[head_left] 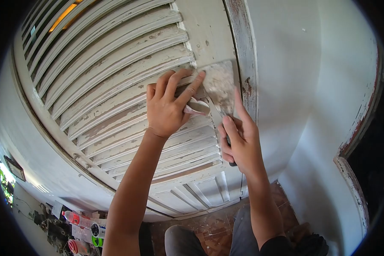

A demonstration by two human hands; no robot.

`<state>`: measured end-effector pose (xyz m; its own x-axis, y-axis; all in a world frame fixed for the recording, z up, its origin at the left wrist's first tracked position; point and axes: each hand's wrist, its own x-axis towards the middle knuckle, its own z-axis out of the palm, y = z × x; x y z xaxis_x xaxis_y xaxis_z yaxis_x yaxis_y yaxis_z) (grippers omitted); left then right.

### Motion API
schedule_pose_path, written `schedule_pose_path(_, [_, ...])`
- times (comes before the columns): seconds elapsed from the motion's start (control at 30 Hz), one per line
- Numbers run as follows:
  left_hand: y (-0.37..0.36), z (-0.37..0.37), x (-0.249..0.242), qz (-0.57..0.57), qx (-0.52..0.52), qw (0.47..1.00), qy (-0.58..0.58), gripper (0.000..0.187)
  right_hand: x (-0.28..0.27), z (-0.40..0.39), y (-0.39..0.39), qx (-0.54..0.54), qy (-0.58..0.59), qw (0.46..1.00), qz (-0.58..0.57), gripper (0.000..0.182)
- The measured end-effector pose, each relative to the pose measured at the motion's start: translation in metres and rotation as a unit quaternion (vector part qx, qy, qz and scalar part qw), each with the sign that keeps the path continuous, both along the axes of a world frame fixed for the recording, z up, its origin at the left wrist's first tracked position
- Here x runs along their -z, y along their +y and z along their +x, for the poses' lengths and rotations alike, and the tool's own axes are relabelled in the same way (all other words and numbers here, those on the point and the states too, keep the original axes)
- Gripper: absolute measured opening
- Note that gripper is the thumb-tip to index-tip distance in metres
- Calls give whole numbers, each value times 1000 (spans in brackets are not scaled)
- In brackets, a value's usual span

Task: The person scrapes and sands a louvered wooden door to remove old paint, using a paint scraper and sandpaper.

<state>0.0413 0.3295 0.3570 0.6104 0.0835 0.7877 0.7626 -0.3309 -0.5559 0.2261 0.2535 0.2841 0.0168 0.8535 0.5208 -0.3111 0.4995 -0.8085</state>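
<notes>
My right hand [245, 145] is closed around the dark handle of a wide putty knife [219, 83]. Its blade points up and lies against the door's side rail, smeared with whitish material. My left hand [168, 104] is at the slats of a louvered door [128, 89], its index fingertip by the blade's left edge. A curled pale piece, which looks like folded sandpaper [197, 106], is held under the left thumb and fingers. Worn, chipped off-white paint covers the slats, and rough white patches run along the slat ends.
A worn door frame [245, 55] and white wall [286, 64] stand to the right. At lower left are bottles [74, 218] and other clutter. My knees [181, 239] are close to the door's lower panel [192, 198], above a reddish tiled floor [213, 239].
</notes>
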Motion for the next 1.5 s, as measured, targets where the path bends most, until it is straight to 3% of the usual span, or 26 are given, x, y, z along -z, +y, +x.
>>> schedule_pose_path(0.3, [-5, 3, 1, -6, -21, 1000, 0, 66, 7, -6, 7, -9, 46, 999, 19, 65])
schedule_pose_path(0.5, [-5, 1, 1, -23, -18, 1000, 1, 65, -25, 1, 9, -54, 89, 994, 10, 66])
schedule_pose_path(0.6, [-3, 1, 1, -18, 1, 1000, -11, 63, 1, 9, -6, 5, 45, 999, -11, 66])
schedule_pose_path(0.7, [-3, 1, 3, -37, 18, 998, -53, 63, 52, 11, -18, 18, 83, 996, -16, 66])
schedule_pose_path(0.77, [-2, 1, 2, -30, 8, 998, -63, 62, 84, 10, -32, 51, 153, 982, -95, 68])
schedule_pose_path(0.83, [1, -1, 1, -15, -14, 999, -28, 75, 124, 2, -41, 59, 152, 974, -156, 68])
schedule_pose_path(0.9, [-4, 1, 1, -33, -6, 999, -37, 73, 187, -4, -37, 78, 42, 986, -144, 68])
schedule_pose_path(0.97, [-4, 1, 0, -39, 1, 998, -45, 65, 253, 3, -24, 200, -234, 951, 7, 65])
schedule_pose_path(1.0, [-8, -1, 0, -37, 3, 998, -45, 65, 247, 6, -26, 204, -213, 955, -20, 63])
schedule_pose_path(1.07, [-16, -7, 5, -179, 39, 979, 87, 55, 253, 15, -27, 186, -170, 966, -50, 64])
schedule_pose_path(1.1, [2, -7, 27, -220, 167, 939, 204, 45, 257, 18, -24, 165, -125, 975, -83, 64])
schedule_pose_path(1.13, [-10, -7, 30, -167, 155, 952, 206, 45, 257, 21, -24, 148, -88, 980, -100, 61])
schedule_pose_path(1.17, [-28, -8, 30, -117, 139, 963, 201, 45, 254, 23, -27, 145, -96, 980, -100, 61])
schedule_pose_path(1.23, [-37, -12, 11, -48, 90, 994, -38, 44, 246, 26, -31, 132, -6, 979, -155, 59])
schedule_pose_path(1.27, [-26, -16, 8, -15, 44, 995, -89, 46, 236, 27, -36, 109, 26, 980, -162, 57])
schedule_pose_path(1.37, [-11, -19, 12, -21, 22, 999, -24, 48, 224, 29, -44, 107, 27, 981, -160, 54])
schedule_pose_path(1.5, [-11, -23, 11, -25, 47, 998, -35, 50, 222, 29, -46, 97, 27, 977, -187, 47])
